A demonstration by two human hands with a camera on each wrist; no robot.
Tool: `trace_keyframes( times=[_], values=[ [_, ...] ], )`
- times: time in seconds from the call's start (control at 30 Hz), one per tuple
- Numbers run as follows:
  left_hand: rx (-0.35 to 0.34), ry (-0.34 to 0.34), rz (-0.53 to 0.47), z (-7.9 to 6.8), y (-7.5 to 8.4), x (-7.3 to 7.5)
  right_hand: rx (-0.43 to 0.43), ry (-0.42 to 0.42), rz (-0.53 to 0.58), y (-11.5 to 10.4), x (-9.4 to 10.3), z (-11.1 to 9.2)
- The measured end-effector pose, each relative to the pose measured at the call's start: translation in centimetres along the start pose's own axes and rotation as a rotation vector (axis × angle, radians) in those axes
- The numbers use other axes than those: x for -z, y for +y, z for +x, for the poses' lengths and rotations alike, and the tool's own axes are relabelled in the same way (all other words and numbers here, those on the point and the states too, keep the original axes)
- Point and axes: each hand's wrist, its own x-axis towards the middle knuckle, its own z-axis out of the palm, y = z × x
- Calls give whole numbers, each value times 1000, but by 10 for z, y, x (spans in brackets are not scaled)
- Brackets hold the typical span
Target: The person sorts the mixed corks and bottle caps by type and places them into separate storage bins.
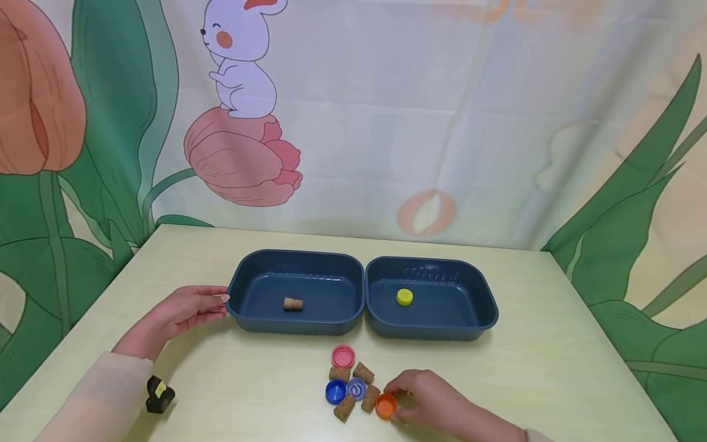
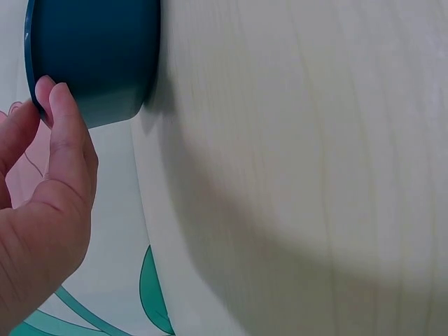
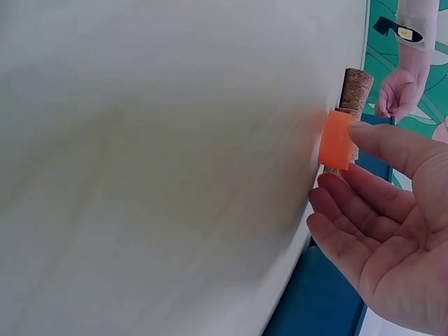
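Round orange plastic cap (image 1: 386, 406), lower centre of frame, seems light, stiff and best held by its sides, where the right grip (image 1: 428, 398), slightly parted, pinches it.

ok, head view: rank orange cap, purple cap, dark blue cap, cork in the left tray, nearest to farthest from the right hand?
1. Orange cap: at the right hand's fingertips.
2. Purple cap: left of the orange one.
3. Dark blue cap: just left of the purple one.
4. Cork: farther left, inside the left tray.
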Motion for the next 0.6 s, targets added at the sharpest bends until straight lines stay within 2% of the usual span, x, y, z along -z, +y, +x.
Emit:
trace_keyframes(
  times=[0.27, 0.43, 0.6],
  values=[
    [-8, -12, -8, 0, 0, 1, -27, 8, 24, -1, 6, -3],
    [-12, -20, -22, 0, 1, 1, -32, 11, 75, -2, 17, -7],
    [-9, -20, -24, 1, 0, 1, -27, 41, 80, -3, 29, -11]
  ],
)
